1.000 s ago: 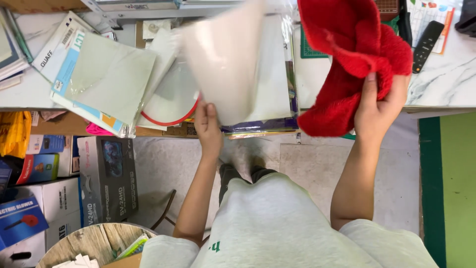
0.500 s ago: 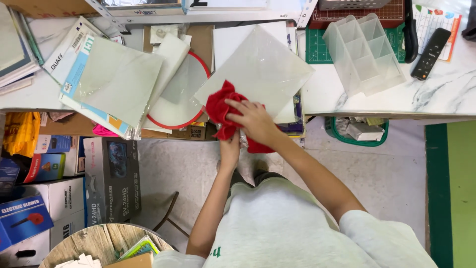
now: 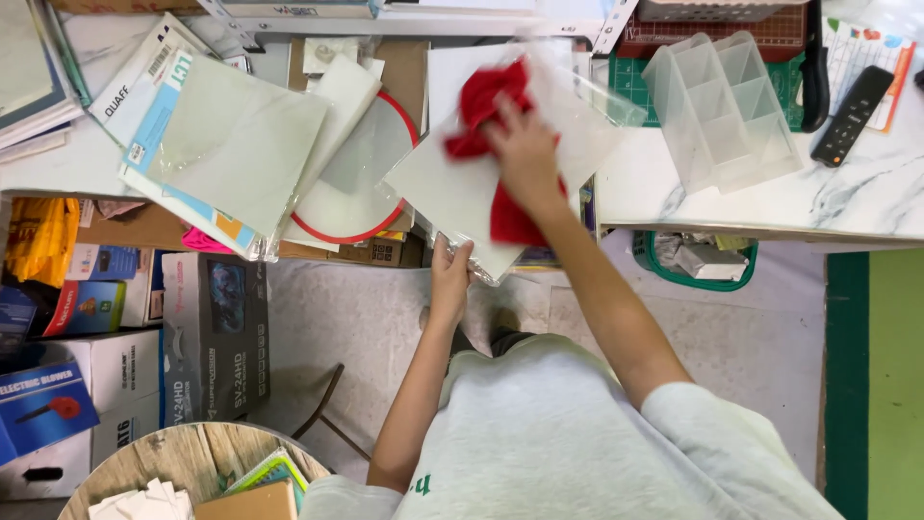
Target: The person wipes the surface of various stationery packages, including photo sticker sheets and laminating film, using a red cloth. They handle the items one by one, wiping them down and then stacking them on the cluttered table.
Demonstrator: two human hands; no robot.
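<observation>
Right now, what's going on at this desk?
A person is wiping a pale square sheet with a red cloth. The right hand presses the cloth onto the sheet's surface, while the left hand grips the sheet's near edge, at the desk's front edge. More wrapped sheets lie to the left, and a clear plastic organizer and a black remote lie to the right.

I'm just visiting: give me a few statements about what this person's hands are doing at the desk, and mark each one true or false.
1. The right hand presses a red cloth onto a clear plastic sheet. True.
2. The left hand holds the black remote. False: it grips the sheet's near edge; the remote lies untouched on the desk.
3. The cloth is blue. False: red.
4. A clear plastic organizer stands to the right of the sheet. True.
</observation>
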